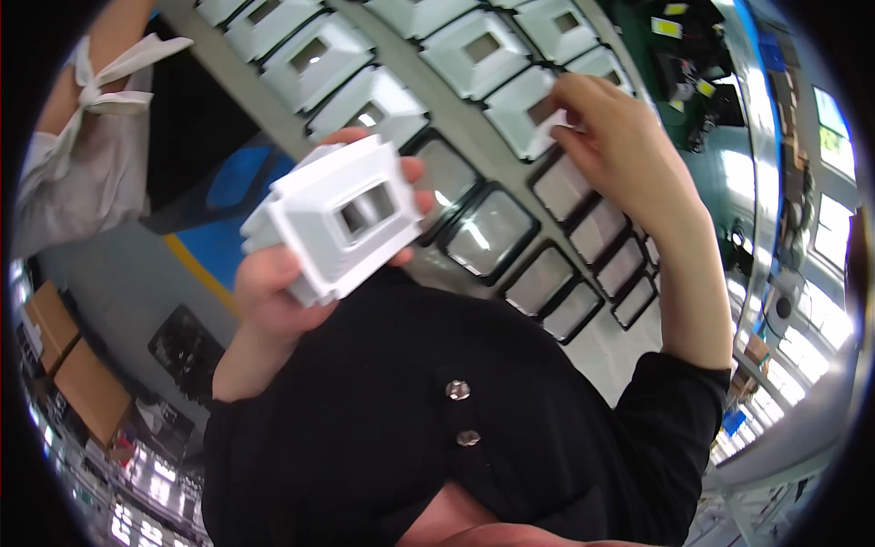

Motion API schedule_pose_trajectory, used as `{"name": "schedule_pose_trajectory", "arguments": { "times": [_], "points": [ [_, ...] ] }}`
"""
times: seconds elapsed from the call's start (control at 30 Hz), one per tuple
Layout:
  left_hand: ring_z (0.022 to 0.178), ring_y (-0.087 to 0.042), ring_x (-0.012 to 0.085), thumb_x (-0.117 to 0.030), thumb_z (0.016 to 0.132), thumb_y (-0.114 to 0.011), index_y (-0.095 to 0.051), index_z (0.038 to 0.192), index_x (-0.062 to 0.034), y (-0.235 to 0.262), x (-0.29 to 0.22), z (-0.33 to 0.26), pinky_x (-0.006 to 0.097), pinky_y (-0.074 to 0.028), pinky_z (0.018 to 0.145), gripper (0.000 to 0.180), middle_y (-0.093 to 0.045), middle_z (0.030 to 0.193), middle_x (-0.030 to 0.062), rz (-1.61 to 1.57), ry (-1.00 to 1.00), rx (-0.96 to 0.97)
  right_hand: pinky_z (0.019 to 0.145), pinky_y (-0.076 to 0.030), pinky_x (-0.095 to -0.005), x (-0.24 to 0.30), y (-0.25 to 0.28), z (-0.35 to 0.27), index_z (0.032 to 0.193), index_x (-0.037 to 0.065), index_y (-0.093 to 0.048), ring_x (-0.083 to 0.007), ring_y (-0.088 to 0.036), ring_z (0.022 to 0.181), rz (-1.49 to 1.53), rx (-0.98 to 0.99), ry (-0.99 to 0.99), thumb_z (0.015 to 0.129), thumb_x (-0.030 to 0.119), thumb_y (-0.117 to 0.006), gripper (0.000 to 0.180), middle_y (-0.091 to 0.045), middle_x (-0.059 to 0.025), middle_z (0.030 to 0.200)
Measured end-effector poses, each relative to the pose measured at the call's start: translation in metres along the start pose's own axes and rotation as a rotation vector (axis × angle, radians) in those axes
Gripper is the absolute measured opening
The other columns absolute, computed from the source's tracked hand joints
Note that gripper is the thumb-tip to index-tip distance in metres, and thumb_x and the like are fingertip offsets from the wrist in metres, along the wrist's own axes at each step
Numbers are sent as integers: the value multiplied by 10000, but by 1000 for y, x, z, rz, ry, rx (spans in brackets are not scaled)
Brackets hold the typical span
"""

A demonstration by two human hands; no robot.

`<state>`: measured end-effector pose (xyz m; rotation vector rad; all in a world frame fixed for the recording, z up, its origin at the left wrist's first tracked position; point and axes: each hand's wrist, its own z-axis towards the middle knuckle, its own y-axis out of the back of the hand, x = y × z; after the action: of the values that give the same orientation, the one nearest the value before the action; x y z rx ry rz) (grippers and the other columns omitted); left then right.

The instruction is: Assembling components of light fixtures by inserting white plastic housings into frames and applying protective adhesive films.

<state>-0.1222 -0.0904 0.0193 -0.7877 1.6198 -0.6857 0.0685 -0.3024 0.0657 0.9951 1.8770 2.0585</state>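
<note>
My left hand (273,283) is wrapped round a small stack of nested white plastic housings (321,242), tilted in front of my chest. Each is a shallow funnel shape, and a rectangular opening shows in the top one. Over the table, my right hand (629,150) has its thumb and bent fingers pinched at the right side of another white housing (512,123), covering part of it. Similar white housings (474,50) lie in rows beyond. Closer to me are several black-rimmed rectangular frames with clear panes (492,232).
At the upper left, another person's arm in a white sleeve (82,182) with a tied cuff reaches in. Cardboard boxes (91,387) stand on the left. Dark parts with yellow pieces (706,88) lie on a green surface beyond my right hand.
</note>
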Motion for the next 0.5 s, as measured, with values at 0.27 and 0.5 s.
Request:
{"name": "schedule_pose_trajectory", "arguments": {
  "times": [0.27,0.5],
  "points": [
    [1245,-487,328,-359,687,-717,-219,1440,-79,-18,5,-10,419,-482,986,945,-432,1363,220,132,-32,-8,622,-521,-285,96,-14,-42,1180,30,-629,-200,-634,749,594,-134,258,728,-34,-715,464,-631,-100,900],
    [1215,-510,275,-336,713,-742,-239,1439,-69,-20,9,-32,385,-441,1028,923,-445,1348,217,133,-105,54,581,-514,-276,113,-26,-48,1009,14,-693,-194,-652,686,657,-271,260,721,-57,-724,299,-656,-94,800]
  ]
}}
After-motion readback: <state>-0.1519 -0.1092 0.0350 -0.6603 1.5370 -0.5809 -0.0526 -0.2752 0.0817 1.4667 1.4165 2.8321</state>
